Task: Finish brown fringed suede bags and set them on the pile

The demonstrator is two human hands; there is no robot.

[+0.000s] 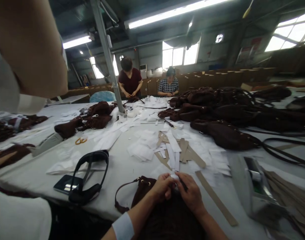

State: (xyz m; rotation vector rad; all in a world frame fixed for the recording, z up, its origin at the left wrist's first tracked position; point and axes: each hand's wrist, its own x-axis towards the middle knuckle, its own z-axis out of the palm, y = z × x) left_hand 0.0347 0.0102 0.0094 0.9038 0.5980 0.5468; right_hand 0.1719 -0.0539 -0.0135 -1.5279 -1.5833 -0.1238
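Close in front of me lies a dark brown handbag (pixel 171 218), with a looped strap (pixel 117 196) and gold-coloured eyelets at its left. Over the bag my left hand (pixel 163 187) is closed, thumb and fingers pinched at a small white piece (pixel 174 176). My right hand (pixel 190 190) meets it from the other side, also pinching there. Whether the white piece is paper or tape cannot be made out. Just beyond my hands are loose white strips (pixel 176 150) and tan strips (pixel 192 155).
A headset (pixel 102 180) rests beside a phone (pixel 65 184) at left. Yellow-handled scissors (pixel 80 141) lie behind. At right stands a grey tape dispenser (pixel 261 196). Brown bags (pixel 222 133) are piled beyond it. A metal post (pixel 109 53) rises mid-table. Two people sit or stand across; another's arm (pixel 35 43) is near left.
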